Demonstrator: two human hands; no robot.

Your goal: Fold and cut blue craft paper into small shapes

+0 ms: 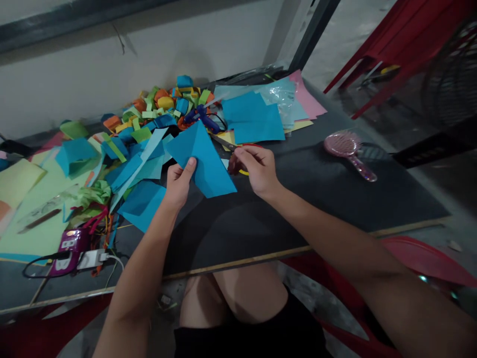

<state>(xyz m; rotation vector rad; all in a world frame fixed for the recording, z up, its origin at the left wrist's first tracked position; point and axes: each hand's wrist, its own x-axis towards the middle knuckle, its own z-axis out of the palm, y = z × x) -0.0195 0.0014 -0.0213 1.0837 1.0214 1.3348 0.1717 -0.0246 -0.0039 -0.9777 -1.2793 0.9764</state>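
A folded sheet of blue paper (210,169) is held up over the dark table, pinched between the thumb and fingers of my left hand (180,184). My right hand (258,166) grips scissors (227,143) with red and yellow handles. Their blades point up and left, beside the right edge of the paper; part of them is hidden behind it. Behind the paper lies a blue glue gun (202,115). More blue paper (253,117) lies flat beyond my right hand, and another blue piece (141,204) is left of my left wrist.
Small folded paper pieces (164,102) are heaped along the wall. Green sheets (37,214), a purple power socket (70,248) and cables cover the left side. A pink hairbrush (345,146) lies on the right of the dark table (328,199). Red chairs stand nearby.
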